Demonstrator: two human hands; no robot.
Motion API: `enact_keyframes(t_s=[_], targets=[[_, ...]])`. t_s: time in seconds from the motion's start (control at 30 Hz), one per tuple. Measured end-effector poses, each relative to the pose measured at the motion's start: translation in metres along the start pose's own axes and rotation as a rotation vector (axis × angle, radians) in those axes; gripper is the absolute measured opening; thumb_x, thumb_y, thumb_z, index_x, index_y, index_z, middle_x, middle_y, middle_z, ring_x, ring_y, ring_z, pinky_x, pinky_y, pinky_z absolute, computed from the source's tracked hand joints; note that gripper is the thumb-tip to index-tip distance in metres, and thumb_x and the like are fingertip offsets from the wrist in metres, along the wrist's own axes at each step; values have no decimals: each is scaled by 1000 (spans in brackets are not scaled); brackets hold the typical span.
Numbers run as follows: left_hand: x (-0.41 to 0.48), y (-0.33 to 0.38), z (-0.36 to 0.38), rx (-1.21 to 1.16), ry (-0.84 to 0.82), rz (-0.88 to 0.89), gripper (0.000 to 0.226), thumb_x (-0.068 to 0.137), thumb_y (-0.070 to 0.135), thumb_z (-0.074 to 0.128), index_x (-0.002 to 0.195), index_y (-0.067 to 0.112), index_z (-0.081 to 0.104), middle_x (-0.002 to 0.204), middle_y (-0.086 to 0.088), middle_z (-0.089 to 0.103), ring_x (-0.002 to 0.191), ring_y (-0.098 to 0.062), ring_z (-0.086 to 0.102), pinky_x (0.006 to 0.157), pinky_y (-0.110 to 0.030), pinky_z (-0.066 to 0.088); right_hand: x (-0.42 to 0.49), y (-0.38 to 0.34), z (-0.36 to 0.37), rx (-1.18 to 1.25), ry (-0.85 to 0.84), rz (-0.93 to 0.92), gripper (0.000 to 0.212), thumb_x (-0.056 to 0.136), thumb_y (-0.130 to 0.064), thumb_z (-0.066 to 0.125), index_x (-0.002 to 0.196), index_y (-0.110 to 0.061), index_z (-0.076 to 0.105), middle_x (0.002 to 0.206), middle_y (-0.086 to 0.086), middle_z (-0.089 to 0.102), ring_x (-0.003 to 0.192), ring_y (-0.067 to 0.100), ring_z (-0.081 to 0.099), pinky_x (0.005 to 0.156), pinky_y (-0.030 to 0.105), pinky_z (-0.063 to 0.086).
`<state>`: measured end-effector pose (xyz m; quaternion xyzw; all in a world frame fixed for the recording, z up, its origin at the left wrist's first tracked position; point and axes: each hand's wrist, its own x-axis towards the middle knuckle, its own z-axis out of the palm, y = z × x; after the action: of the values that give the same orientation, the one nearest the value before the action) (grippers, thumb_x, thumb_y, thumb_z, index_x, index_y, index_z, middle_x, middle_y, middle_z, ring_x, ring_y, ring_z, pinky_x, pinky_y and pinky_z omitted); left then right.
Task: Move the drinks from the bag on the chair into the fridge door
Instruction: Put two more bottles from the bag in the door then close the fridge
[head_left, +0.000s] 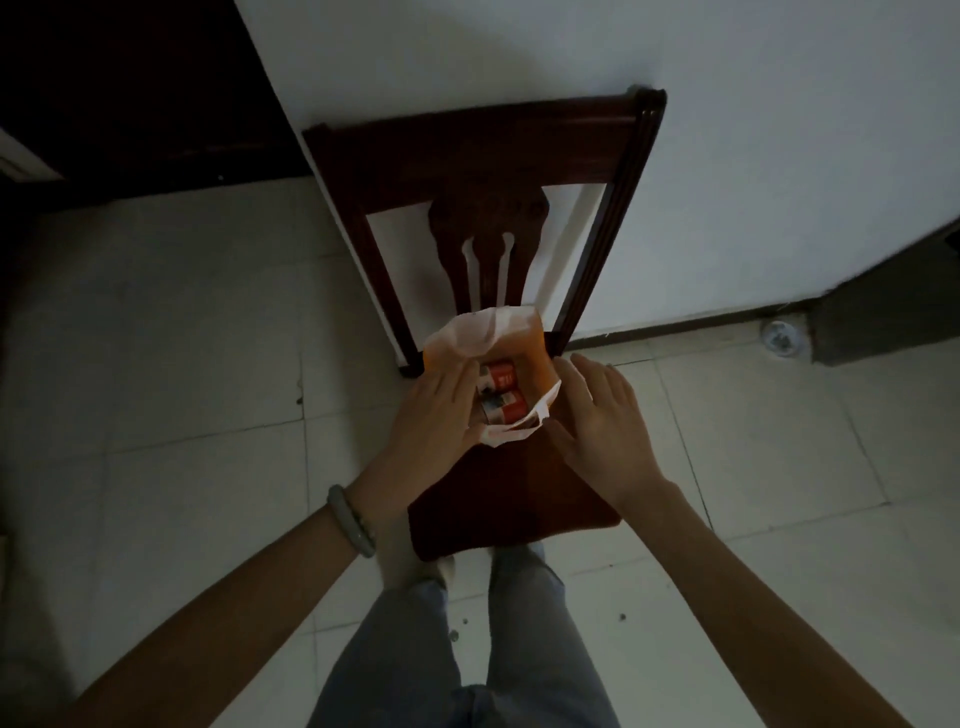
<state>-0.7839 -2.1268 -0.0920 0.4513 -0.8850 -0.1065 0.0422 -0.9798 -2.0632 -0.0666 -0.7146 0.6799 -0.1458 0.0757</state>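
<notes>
An orange and white paper bag (519, 332) stands open on the seat of a dark wooden chair (519, 499). Inside it lie two red and white drink cans (501, 389), one above the other in the view. My left hand (441, 410) lies with straight fingers against the bag's left side, fingertips at the opening next to the cans. My right hand (602, 421) hovers just right of the bag with fingers spread, holding nothing. The fridge is not in view.
The chair's carved backrest (483, 156) leans against a white wall (727, 130). Pale floor tiles (182, 338) surround the chair. A dark doorway (104, 78) lies at the upper left, a dark plinth (883, 322) at the right. My legs (467, 649) stand before the seat.
</notes>
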Motion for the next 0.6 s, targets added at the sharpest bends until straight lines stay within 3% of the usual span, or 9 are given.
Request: enact_keyframes(t_s=[0.13, 0.37, 0.47, 0.6], targets=[[45, 17, 29, -46, -72, -55, 63, 76, 31, 68, 128, 7, 42, 130, -12, 50, 115, -25, 50, 93, -37, 45, 32, 50, 9, 32, -26, -25, 64, 75, -21, 74, 129, -4, 44, 124, 21, 55, 116, 36, 51, 102, 48, 38], [97, 9, 79, -93, -203, -211, 60, 74, 17, 70, 127, 4, 46, 128, -17, 52, 117, -32, 50, 98, -44, 41, 72, 101, 41, 128, -130, -85, 57, 79, -20, 69, 128, -2, 47, 125, 21, 55, 116, 36, 51, 102, 48, 38], [105, -7, 101, -81, -275, -248, 54, 71, 9, 72, 120, -1, 52, 116, -22, 59, 106, -38, 56, 89, -47, 45, 83, 103, 66, 179, -179, -115, 53, 80, -21, 67, 127, -5, 48, 127, 18, 55, 116, 34, 50, 100, 50, 40], [112, -21, 141, -67, -412, -224, 47, 73, 12, 70, 115, -1, 54, 108, -23, 60, 95, -40, 58, 77, -46, 49, 93, 103, 98, 223, -214, -147, 54, 76, -20, 67, 123, -7, 44, 121, 19, 58, 112, 36, 53, 97, 50, 43]])
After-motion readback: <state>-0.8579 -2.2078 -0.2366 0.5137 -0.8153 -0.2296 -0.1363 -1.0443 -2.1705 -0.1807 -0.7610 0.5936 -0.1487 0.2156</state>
